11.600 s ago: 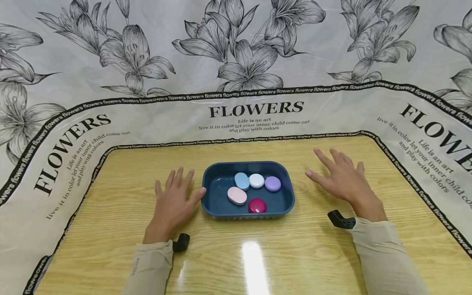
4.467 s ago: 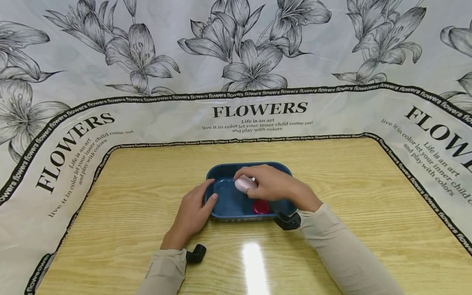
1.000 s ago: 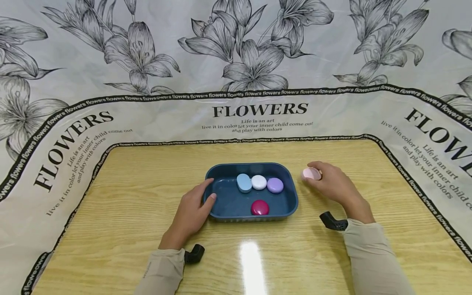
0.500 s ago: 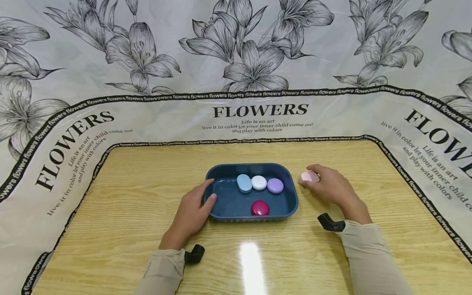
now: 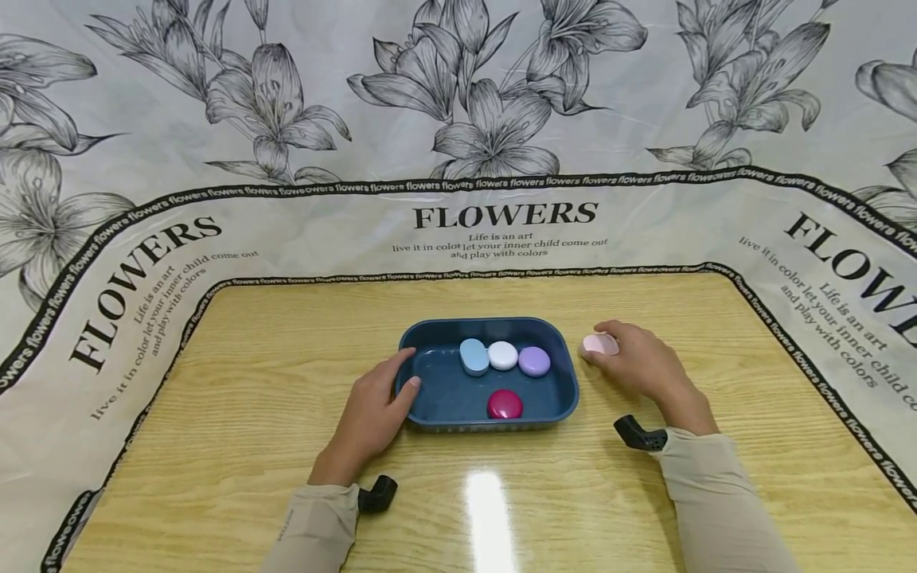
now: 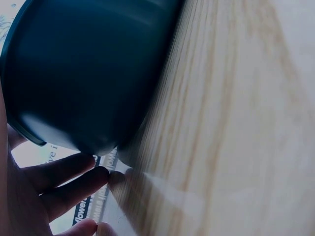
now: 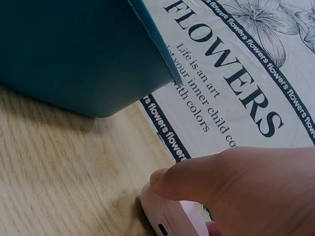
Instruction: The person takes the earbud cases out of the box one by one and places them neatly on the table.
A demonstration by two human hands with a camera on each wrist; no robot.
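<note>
My right hand (image 5: 645, 362) pinches a pale pink, oval earbud case (image 5: 600, 344) just right of a dark blue bin (image 5: 566, 410). In the right wrist view, a fingertip presses the edge of the pink case (image 7: 165, 214), whose side has a slot-like port and a pinhole; it sits close over the table. My left hand (image 5: 372, 410) holds the bin's left rim, thumb and forefinger over the edge, other fingers along the outer wall (image 6: 74, 189). Inside the bin lie a light blue case (image 5: 474, 356), a white one (image 5: 503, 356), a purple one (image 5: 534, 361) and a magenta one (image 5: 505, 404).
Everything is on a wood-grain table (image 5: 236, 414). A white cloth printed with flowers and lettering (image 5: 501, 239) stands along the back and sides. Black wrist cameras (image 5: 640, 435) stick out from both wrists. A light reflection (image 5: 490, 509) shines on the front of the table.
Earlier, the right hand lifted the pink earbud case from the bin and carried it right; over the last second it lowered slightly leftward. The left hand came onto the bin's rim and stays there.
</note>
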